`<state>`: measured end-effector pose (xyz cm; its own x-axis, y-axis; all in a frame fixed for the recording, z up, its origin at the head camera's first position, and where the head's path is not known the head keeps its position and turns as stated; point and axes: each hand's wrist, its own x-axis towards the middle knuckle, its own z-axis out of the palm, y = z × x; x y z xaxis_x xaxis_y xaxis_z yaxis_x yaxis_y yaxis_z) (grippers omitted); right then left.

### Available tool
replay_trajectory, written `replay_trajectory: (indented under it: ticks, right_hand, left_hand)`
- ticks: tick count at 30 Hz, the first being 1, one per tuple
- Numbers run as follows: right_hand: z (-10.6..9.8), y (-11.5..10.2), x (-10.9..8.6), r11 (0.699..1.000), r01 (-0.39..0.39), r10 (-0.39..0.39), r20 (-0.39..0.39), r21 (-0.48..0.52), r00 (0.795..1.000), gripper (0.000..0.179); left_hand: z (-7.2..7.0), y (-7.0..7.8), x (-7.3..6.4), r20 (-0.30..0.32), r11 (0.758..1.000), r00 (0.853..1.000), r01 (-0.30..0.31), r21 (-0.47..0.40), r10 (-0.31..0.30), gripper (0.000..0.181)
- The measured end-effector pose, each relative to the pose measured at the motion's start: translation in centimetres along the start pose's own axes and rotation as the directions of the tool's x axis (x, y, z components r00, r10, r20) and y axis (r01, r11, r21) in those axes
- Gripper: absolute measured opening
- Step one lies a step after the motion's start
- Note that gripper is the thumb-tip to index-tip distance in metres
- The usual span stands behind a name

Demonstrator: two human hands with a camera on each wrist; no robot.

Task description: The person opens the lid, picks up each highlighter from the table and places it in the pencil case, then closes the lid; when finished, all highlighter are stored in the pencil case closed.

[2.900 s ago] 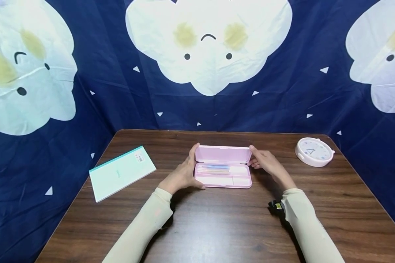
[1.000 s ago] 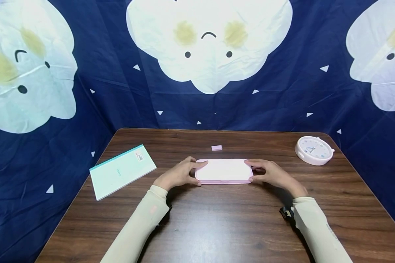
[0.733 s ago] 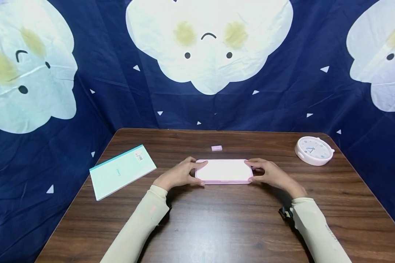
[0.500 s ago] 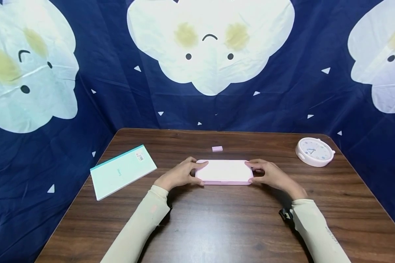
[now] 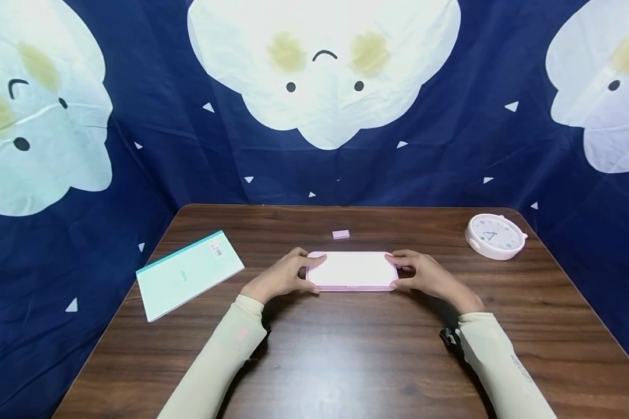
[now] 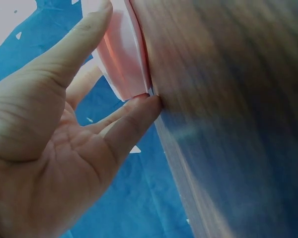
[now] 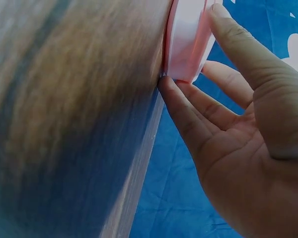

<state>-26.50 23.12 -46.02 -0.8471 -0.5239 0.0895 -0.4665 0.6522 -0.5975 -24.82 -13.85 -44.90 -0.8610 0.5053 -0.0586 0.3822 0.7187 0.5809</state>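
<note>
A pink pencil case (image 5: 352, 270) lies flat on the table with its lid down, so its contents are hidden. My left hand (image 5: 280, 276) grips its left end, thumb at the near edge and fingers over the top and far side. At the right end, my right hand (image 5: 428, 278) holds it the same way. The left wrist view shows the case's end (image 6: 126, 54) between the thumb and fingers. In the right wrist view, the other end (image 7: 188, 44) sits between thumb and fingertips, low against the tabletop.
Behind the case lies a small pink block (image 5: 340, 234), perhaps an eraser. A mint notebook (image 5: 188, 276) rests slantwise at the left of the wooden table (image 5: 314, 361). A round white clock (image 5: 495, 235) stands at the back right. Blue cloth hangs behind.
The pencil case stood open with pens inside 2.9 s ago; its lid is now down. The pink block behind it has come into sight. Over the last second both hands stay put.
</note>
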Motion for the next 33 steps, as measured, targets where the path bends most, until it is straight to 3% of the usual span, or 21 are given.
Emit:
replay_trajectory:
  ticks: [10, 23, 33]
  right_hand:
    - [0.39, -0.43, 0.33, 1.000, -0.028, 0.028, 0.028, 0.000, 0.999, 0.066]
    - [0.60, -0.81, 0.18, 1.000, -0.014, 0.015, 0.007, -0.016, 1.000, 0.065]
    - [0.45, -0.59, 0.11, 0.998, -0.024, 0.026, 0.024, -0.054, 0.999, 0.066]
  left_hand:
    - [0.15, -0.46, -0.22, -0.006, 1.000, 1.000, 0.019, -0.006, -0.019, 0.081]
    - [0.19, -0.41, -0.10, -0.013, 0.999, 0.999, 0.030, -0.009, -0.031, 0.081]
    - [0.53, -0.64, -0.17, -0.005, 1.000, 1.000, 0.008, -0.006, -0.008, 0.082]
